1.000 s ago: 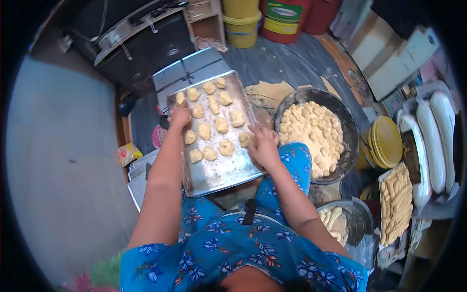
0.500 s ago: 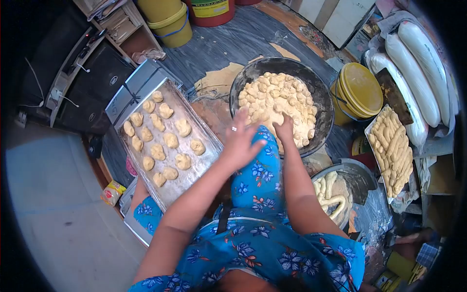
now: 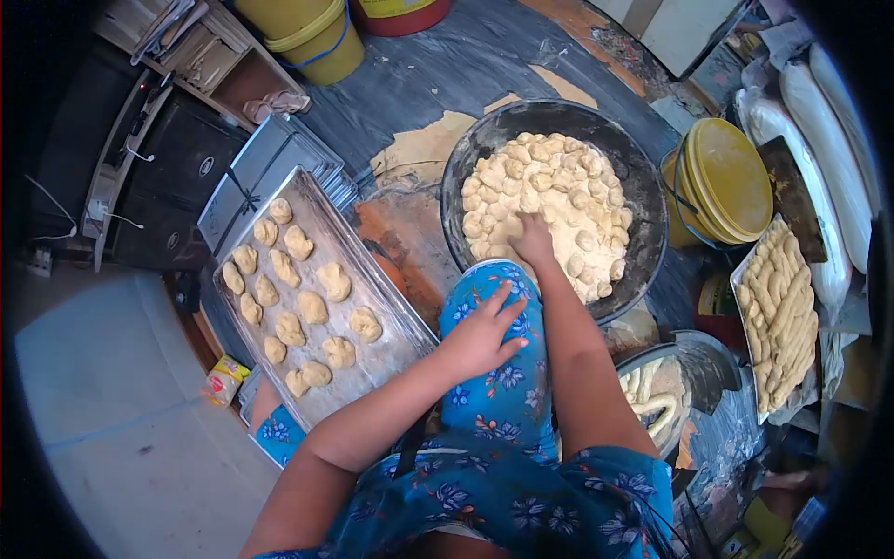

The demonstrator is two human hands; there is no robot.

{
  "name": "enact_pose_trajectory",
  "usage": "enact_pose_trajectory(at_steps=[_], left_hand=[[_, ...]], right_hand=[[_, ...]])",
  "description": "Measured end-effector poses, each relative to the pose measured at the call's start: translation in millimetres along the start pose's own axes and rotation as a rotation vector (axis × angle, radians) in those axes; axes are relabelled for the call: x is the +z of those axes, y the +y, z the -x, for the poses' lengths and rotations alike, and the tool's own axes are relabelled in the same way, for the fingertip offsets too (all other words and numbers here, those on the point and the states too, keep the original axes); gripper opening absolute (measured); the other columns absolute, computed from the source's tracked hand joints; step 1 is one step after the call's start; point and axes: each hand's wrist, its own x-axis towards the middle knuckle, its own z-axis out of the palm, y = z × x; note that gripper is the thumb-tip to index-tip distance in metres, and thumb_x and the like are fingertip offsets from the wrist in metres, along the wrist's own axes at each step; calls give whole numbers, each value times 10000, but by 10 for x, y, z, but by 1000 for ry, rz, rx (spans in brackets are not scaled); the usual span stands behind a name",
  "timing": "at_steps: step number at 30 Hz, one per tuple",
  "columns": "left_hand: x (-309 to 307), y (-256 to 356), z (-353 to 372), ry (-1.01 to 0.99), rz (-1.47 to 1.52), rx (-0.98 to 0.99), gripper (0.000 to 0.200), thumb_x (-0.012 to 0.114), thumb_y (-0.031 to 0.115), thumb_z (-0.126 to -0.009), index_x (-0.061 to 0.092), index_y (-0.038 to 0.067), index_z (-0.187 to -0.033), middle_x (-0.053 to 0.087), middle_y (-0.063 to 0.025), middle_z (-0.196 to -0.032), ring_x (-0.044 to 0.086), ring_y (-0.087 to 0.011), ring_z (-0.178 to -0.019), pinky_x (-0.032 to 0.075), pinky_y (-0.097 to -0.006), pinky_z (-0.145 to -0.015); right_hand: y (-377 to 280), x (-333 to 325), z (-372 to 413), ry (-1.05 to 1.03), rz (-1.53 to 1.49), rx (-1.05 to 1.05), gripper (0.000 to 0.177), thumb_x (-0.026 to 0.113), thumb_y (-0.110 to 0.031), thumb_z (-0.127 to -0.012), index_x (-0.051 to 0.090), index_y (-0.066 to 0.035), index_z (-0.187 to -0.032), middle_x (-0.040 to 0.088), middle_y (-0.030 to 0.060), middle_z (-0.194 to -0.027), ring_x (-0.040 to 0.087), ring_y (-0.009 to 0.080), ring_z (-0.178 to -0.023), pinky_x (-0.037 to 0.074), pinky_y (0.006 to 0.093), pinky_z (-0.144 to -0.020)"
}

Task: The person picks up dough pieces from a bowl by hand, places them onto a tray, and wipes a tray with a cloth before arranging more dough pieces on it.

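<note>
My left hand (image 3: 484,337) rests on my knee in blue floral cloth, its fingers spread and nothing in it. My right hand (image 3: 533,244) reaches into the large black basin (image 3: 649,205), its fingertips down among flour and the dough balls (image 3: 596,191); whether they hold a piece is hidden. To the left, a metal tray (image 3: 377,368) bears several knobbly dough pieces (image 3: 312,307) in rough rows.
Right of the basin are a lidded yellow bucket (image 3: 736,177) and a tray of dough strips (image 3: 775,317). A smaller container holds dough ropes (image 3: 656,405). Behind stand more buckets (image 3: 321,47) and a shelf (image 3: 247,79).
My left hand has come down from beside the basin onto my knee. My right hand has moved slightly left and up within the basin. The view has shifted a little.
</note>
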Motion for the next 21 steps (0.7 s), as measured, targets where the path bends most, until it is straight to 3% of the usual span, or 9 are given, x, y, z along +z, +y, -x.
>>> enact_pose_trajectory(at_steps=[4, 5, 8, 9, 12, 15, 16, 19, 21], left_hand=[[77, -87, 35, 70, -63, 27, 629, 670, 328, -861, 443, 24, -1363, 318, -285, -1456, 418, -450, -1281, 383, -453, -1055], [89, -119, 55, 86, -63, 24, 630, 674, 326, -859, 444, 19, -1360, 327, -285, -1451, 414, -448, -1285, 380, -455, -1058], [106, -165, 81, 115, -54, 23, 627, 680, 323, -855, 452, 9, -1349, 344, -284, -1440, 393, -447, -1303, 362, -464, -1072], [116, -157, 84, 124, -52, 21, 625, 681, 322, -855, 455, 7, -1345, 348, -284, -1437, 385, -447, -1310, 355, -468, -1078], [154, -139, 101, 127, -100, 42, 626, 681, 313, -855, 449, 4, -1348, 348, -286, -1436, 349, -447, -1336, 331, -481, -1094], [147, -130, 117, 128, -88, 30, 628, 671, 315, -861, 440, 3, -1354, 342, -289, -1438, 324, -448, -1351, 303, -493, -1109], [164, -146, 129, 123, -73, 27, 630, 668, 318, -862, 437, 2, -1355, 341, -290, -1438, 320, -447, -1354, 298, -492, -1113], [165, -202, 121, 102, -37, 16, 637, 647, 350, -871, 432, 2, -1359, 340, -284, -1442, 315, -435, -1361, 275, -483, -1128], [172, -211, 92, 101, -26, -6, 642, 640, 362, -873, 432, -1, -1360, 348, -279, -1439, 325, -427, -1357, 279, -477, -1127]], right_hand=[[-408, 209, -197, -125, 194, -91, 802, 714, -481, -723, 395, -252, -1423, 259, 164, -1517, 299, 347, -1372, 308, 639, -1019], [-424, 327, -154, -129, 269, -187, 748, 734, -484, -704, 465, -245, -1360, 312, 154, -1472, 300, 354, -1361, 280, 685, -1002], [-457, 277, -151, -253, 261, -259, 700, 753, -440, -699, 510, -200, -1309, 412, 175, -1344, 374, 390, -1287, 330, 610, -1004], [-467, 263, -163, -306, 258, -282, 670, 762, -393, -693, 522, -186, -1283, 459, 160, -1250, 438, 376, -1221, 400, 546, -958], [-500, 242, -210, -380, 323, -271, 693, 771, -352, -680, 511, -182, -1299, 473, 155, -1235, 491, 358, -1153, 448, 496, -907], [-493, 238, -162, -278, 273, -184, 719, 774, -353, -672, 499, -189, -1315, 489, 141, -1222, 529, 338, -1108, 466, 487, -877], [-519, 194, -117, -281, 457, -202, 734, 766, -366, -677, 484, -202, -1334, 499, 133, -1222, 530, 336, -1131, 455, 503, -884], [-409, 263, -34, -266, 339, -224, 555, 712, -387, -740, 535, -212, -1235, 531, 108, -1177, 547, 346, -1114, 431, 552, -872], [-435, 178, -4, -339, 328, -186, 440, 663, -353, -777, 580, -209, -1185, 554, 126, -1124, 579, 332, -1086, 440, 494, -880]])
